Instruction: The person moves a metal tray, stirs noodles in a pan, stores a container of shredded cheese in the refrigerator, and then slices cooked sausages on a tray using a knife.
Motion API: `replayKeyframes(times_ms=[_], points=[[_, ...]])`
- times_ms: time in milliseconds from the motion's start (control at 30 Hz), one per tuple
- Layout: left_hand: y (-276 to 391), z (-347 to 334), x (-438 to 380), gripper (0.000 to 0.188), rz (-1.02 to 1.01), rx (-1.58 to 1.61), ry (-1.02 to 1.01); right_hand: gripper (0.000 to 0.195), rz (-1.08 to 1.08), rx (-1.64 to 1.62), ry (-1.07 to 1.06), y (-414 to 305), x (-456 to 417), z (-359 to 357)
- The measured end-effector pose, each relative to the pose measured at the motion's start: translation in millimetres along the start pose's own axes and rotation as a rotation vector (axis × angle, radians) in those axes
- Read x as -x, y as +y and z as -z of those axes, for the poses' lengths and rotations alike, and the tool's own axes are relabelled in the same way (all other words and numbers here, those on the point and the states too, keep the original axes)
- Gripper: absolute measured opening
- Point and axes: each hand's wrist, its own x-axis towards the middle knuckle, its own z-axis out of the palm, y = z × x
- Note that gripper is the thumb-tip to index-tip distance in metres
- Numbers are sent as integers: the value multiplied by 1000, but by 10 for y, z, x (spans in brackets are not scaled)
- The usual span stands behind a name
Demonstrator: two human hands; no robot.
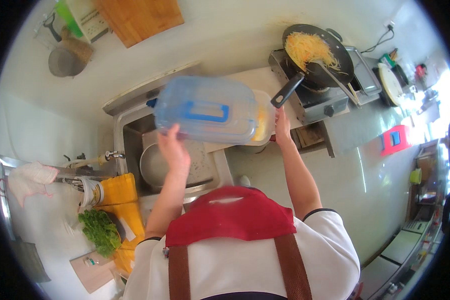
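My left hand [174, 150] grips the near left edge of a clear plastic lid with a blue handle [206, 103]. The lid is tilted over a pale plastic container [262, 120] and hides most of it; something yellow shows inside. My right hand [282, 125] is at the container's right end, its fingers partly hidden, seemingly holding the rim. Just beyond that hand, the handle of a black wok [318, 75] points towards me. Shredded orange and yellow food [309, 48] lies in the wok with a metal spatula [335, 80].
Below my left hand is a steel sink [135, 138] with a round metal pan [155, 165] in it. The wok sits on a gas stove [315, 105]. Leafy greens [99, 230] and a yellow cloth [122, 210] lie at the left. A wooden board [142, 18] hangs on the wall.
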Motion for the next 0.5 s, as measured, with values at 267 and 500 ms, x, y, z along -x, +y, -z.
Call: replayKeyframes(times_ms=[267, 500], points=[[-768, 250, 46, 38, 202, -280, -146, 43, 169, 152, -89, -5, 248, 137], [-683, 399, -79, 46, 588, -933, -335, 45, 461, 507, 100, 53, 406, -38]])
